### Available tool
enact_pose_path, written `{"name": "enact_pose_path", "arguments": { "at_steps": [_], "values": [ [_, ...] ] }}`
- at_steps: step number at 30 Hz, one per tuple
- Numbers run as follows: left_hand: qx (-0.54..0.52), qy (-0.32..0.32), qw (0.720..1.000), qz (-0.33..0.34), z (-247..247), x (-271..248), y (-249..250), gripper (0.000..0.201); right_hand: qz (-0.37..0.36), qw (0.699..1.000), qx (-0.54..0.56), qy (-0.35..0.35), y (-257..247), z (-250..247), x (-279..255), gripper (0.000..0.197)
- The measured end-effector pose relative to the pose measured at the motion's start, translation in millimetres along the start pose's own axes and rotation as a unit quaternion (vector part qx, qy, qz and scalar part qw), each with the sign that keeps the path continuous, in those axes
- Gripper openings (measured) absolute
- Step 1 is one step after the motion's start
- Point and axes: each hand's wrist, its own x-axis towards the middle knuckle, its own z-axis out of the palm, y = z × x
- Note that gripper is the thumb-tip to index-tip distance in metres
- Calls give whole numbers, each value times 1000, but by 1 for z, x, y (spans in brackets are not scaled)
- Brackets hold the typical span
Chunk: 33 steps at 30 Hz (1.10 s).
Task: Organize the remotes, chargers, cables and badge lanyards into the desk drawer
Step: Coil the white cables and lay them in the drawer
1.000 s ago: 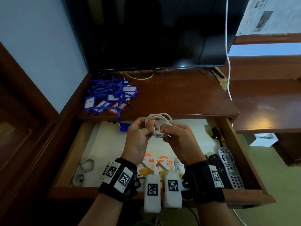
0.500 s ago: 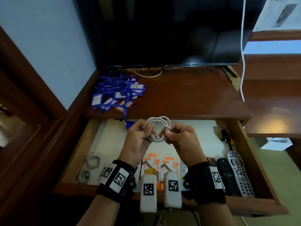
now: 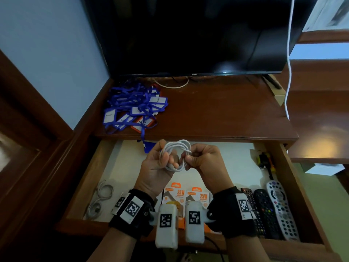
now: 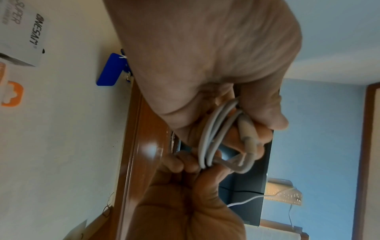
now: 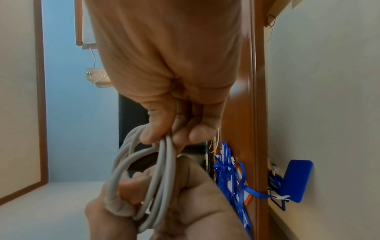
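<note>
Both hands hold one coiled white cable (image 3: 175,155) above the open drawer (image 3: 90,173). My left hand (image 3: 160,159) grips the coil's left side, and the cable (image 4: 213,138) runs between its thumb and fingers. My right hand (image 3: 196,157) pinches the coil's right side, with the loops (image 5: 144,178) under its thumb. Inside the drawer lie two coiled white cables (image 3: 100,199) at the left, orange charger boxes (image 3: 188,195) in the middle and three remotes (image 3: 272,210) at the right. A heap of blue badge lanyards (image 3: 134,106) sits on the desk top.
A dark TV (image 3: 188,35) stands at the back of the desk (image 3: 217,114). One blue badge (image 3: 149,146) hangs from the desk edge into the drawer. A white cord (image 3: 289,63) dangles at the right. Small dark and yellow items (image 3: 264,159) lie in the drawer's far right corner.
The hands stay on the coil and have shifted slightly on it; the camera view has moved a little closer and to the left.
</note>
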Motion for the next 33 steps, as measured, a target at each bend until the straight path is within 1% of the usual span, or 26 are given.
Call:
{"name": "enact_pose_path", "arguments": {
  "at_steps": [2, 4, 6, 7, 8, 10, 11, 13, 14, 16, 17, 18, 20, 22, 25, 28, 30, 33],
  "values": [
    [-20, -17, 1000, 3, -4, 4, 2, 40, 10, 1000, 3, -11, 0, 1, 8, 29],
    [-40, -47, 998, 3, -10, 7, 3, 29, 21, 1000, 1, -23, 0, 1, 16, 26],
    [-36, -64, 997, 7, -14, 10, 7, 24, 36, 999, 5, -28, 0, 1, 23, 24],
    [-26, -56, 998, 7, -16, 12, 9, 26, 45, 998, 7, -31, 0, 1, 27, 24],
    [-16, -42, 999, 3, -16, 14, 11, 33, 54, 998, 8, -34, 1, 2, 31, 23],
    [-2, -5, 1000, -2, -17, 17, 14, 54, 70, 997, 5, -44, 1, 3, 38, 22],
    [9, 9, 1000, 1, -17, 18, 14, 57, 75, 996, 1, -47, 1, 3, 42, 21],
    [37, 22, 999, 7, -19, 22, 14, 48, 78, 996, -9, -50, 1, 2, 48, 21],
    [48, 33, 998, 8, -20, 24, 15, 48, 78, 996, -15, -51, 2, 1, 51, 21],
    [70, 55, 996, 6, -23, 29, 17, 60, 77, 996, -27, -48, 5, -1, 58, 19],
    [87, 65, 994, 1, -24, 32, 18, 61, 75, 996, -33, -42, 6, -2, 62, 18],
    [113, 80, 990, -5, -26, 34, 20, 54, 72, 996, -38, -35, 6, -4, 65, 18],
    [183, 133, 974, -24, -29, 43, 22, 37, 68, 996, -47, -22, 5, -6, 74, 17],
    [265, 173, 948, -44, -32, 51, 26, 31, 62, 996, -56, -12, 4, -7, 81, 16],
    [365, 190, 910, -57, -39, 61, 31, 28, 60, 996, -66, -10, 9, -4, 91, 14],
    [412, 221, 882, -61, -54, 65, 37, 19, 80, 994, -67, -26, 17, 2, 99, 6],
    [424, 251, 868, -57, -67, 62, 42, 15, 103, 991, -78, -32, 24, 6, 107, 8],
    [455, 278, 843, -70, -90, 54, 52, 10, 120, 982, -140, -32, 37, 11, 119, 7]
  ]
}}
